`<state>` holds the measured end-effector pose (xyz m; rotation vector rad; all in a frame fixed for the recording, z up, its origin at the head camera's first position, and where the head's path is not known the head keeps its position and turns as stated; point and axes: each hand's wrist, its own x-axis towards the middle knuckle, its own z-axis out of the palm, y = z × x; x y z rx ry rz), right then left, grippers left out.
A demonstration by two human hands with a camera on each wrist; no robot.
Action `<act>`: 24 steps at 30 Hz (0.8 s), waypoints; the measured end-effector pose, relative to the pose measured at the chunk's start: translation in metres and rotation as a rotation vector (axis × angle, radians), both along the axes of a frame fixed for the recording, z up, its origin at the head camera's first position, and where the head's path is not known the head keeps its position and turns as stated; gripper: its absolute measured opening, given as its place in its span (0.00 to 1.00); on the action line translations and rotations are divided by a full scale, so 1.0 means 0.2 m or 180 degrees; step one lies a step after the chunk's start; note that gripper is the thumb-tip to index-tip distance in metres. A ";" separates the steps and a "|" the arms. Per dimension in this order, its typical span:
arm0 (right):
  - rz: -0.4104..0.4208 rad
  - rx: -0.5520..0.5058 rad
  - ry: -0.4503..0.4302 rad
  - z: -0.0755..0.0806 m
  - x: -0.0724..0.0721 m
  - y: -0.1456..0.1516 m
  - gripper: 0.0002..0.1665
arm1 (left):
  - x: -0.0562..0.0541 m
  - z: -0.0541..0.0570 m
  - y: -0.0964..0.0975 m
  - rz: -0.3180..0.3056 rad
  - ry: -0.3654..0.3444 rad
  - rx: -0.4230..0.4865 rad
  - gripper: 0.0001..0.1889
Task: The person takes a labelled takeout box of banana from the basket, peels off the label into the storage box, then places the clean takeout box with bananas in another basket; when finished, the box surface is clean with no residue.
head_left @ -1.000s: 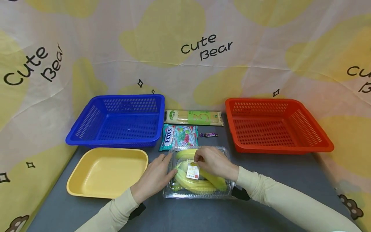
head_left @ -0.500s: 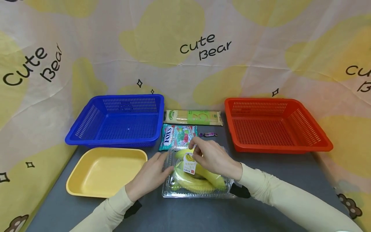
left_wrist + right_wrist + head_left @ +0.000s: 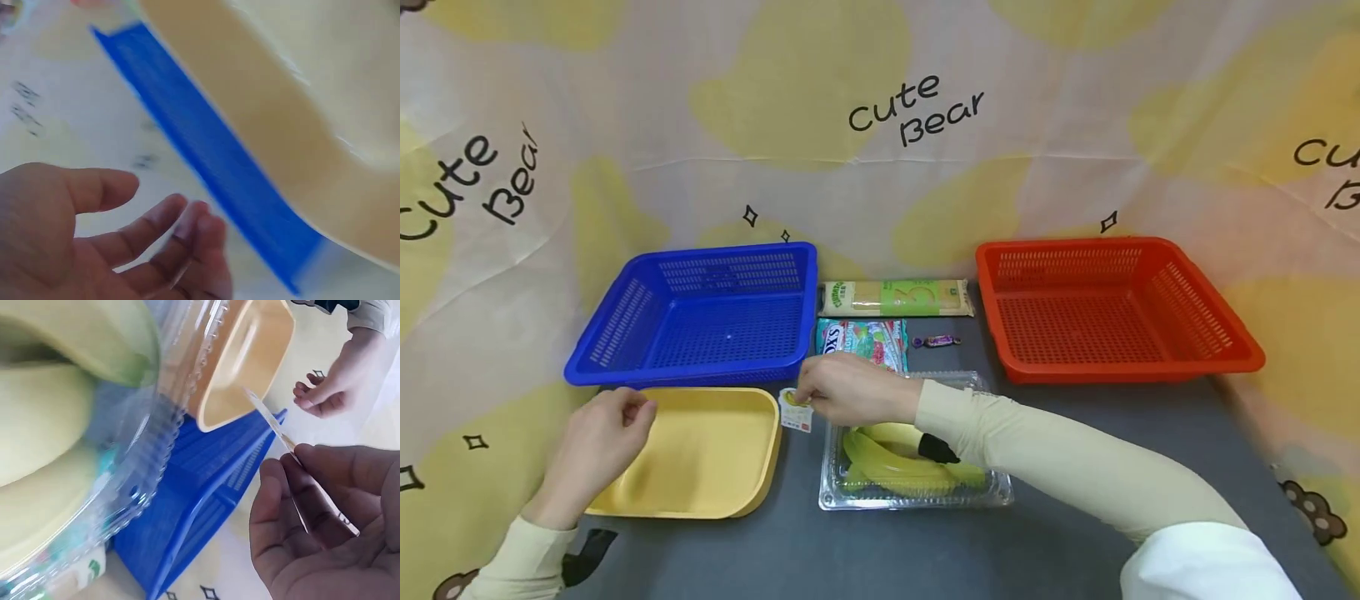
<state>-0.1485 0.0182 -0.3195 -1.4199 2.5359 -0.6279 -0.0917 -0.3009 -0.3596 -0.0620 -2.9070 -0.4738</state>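
Label [image 3: 796, 417] sits pinched in your right grip [image 3: 852, 390], between nine and ten o'clock from the banana box [image 3: 917, 502]; your left grip [image 3: 597, 444], loosely curved, empty, is at nine o'clock of the yellow tray [image 3: 718, 454].

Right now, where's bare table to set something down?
Bare: grey table in front of the banana box; also right of the box, before the red basket, though the right sleeve crosses there. Crowded: from the blue basket to the red one: long pack, teal bag, purple packet. Right hand, pinching a label, hangs near the yellow tray.
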 end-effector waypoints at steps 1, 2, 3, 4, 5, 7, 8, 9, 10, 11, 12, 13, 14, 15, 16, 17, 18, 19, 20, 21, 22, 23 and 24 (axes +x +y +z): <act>0.0046 0.0062 -0.0016 0.00 -0.01 -0.04 0.17 | 0.01 -0.02 -0.06 0.0057 -0.0073 -0.0094 0.13; 0.0088 0.0137 -0.0023 0.00 -0.01 -0.08 0.17 | 0.01 -0.04 -0.11 0.0094 -0.0151 -0.0178 0.13; 0.0121 0.0204 -0.0040 -0.01 -0.01 -0.13 0.17 | 0.01 -0.05 -0.15 0.0111 -0.0239 -0.0269 0.14; 0.0137 0.0278 -0.0091 -0.02 -0.02 -0.17 0.17 | 0.02 -0.07 -0.18 0.0113 -0.0338 -0.0371 0.14; 0.0158 0.0351 -0.0123 -0.03 -0.02 -0.21 0.18 | 0.02 -0.09 -0.21 0.0098 -0.0426 -0.0464 0.14; 0.0209 0.0491 -0.0203 -0.05 -0.03 -0.29 0.18 | 0.02 -0.12 -0.26 0.0032 -0.0666 -0.0576 0.15; 0.0245 0.0555 -0.0270 -0.06 -0.03 -0.34 0.18 | 0.02 -0.14 -0.28 -0.0003 -0.0778 -0.0591 0.15; 0.0268 0.0622 -0.0354 -0.08 -0.04 -0.38 0.18 | 0.03 -0.15 -0.29 -0.0037 -0.0869 -0.0599 0.16; 0.0300 0.0696 -0.0451 -0.09 -0.04 -0.42 0.18 | 0.03 -0.16 -0.29 -0.0063 -0.0945 -0.0590 0.16; 0.0327 0.0775 -0.0501 -0.10 -0.05 -0.46 0.18 | 0.03 -0.18 -0.30 -0.0072 -0.0990 -0.0567 0.17; 0.0350 0.0844 -0.0568 -0.12 -0.05 -0.50 0.18 | 0.03 -0.18 -0.30 -0.0062 -0.1027 -0.0551 0.18; 0.0365 0.0909 -0.0685 -0.13 -0.05 -0.53 0.19 | 0.03 -0.19 -0.31 -0.0043 -0.1045 -0.0541 0.19; 0.0412 0.0998 -0.0802 -0.15 -0.06 -0.56 0.17 | 0.03 -0.19 -0.30 -0.0038 -0.1057 -0.0547 0.20; 0.0456 0.1098 -0.0902 -0.17 -0.06 -0.59 0.17 | 0.03 -0.20 -0.30 -0.0029 -0.1078 -0.0548 0.22; 0.0508 0.1204 -0.0986 -0.18 -0.07 -0.61 0.16 | 0.03 -0.20 -0.31 -0.0016 -0.1120 -0.0553 0.24; 0.0545 0.1312 -0.1048 -0.20 -0.07 -0.63 0.16 | 0.04 -0.21 -0.31 0.0001 -0.1161 -0.0556 0.25; 0.0582 0.1437 -0.1120 -0.21 -0.08 -0.64 0.17 | 0.04 -0.22 -0.31 0.0010 -0.1214 -0.0557 0.26; 0.0586 0.1564 -0.1189 -0.23 -0.08 -0.65 0.17 | 0.04 -0.22 -0.31 0.0009 -0.1268 -0.0557 0.27; 0.0613 0.1691 -0.1186 -0.24 -0.08 -0.66 0.17 | 0.04 -0.23 -0.31 0.0006 -0.1320 -0.0549 0.27; 0.0599 0.1811 -0.1154 -0.25 -0.08 -0.67 0.16 | 0.05 -0.24 -0.31 0.0005 -0.1364 -0.0544 0.28; 0.0560 0.1933 -0.1129 -0.26 -0.08 -0.68 0.15 | 0.05 -0.24 -0.31 0.0013 -0.1408 -0.0542 0.29; 0.0496 0.2034 -0.1092 -0.26 -0.08 -0.69 0.14 | 0.06 -0.24 -0.31 0.0022 -0.1421 -0.0539 0.29; 0.0442 0.2127 -0.1043 -0.27 -0.08 -0.70 0.12 | 0.06 -0.24 -0.32 0.0033 -0.1431 -0.0534 0.30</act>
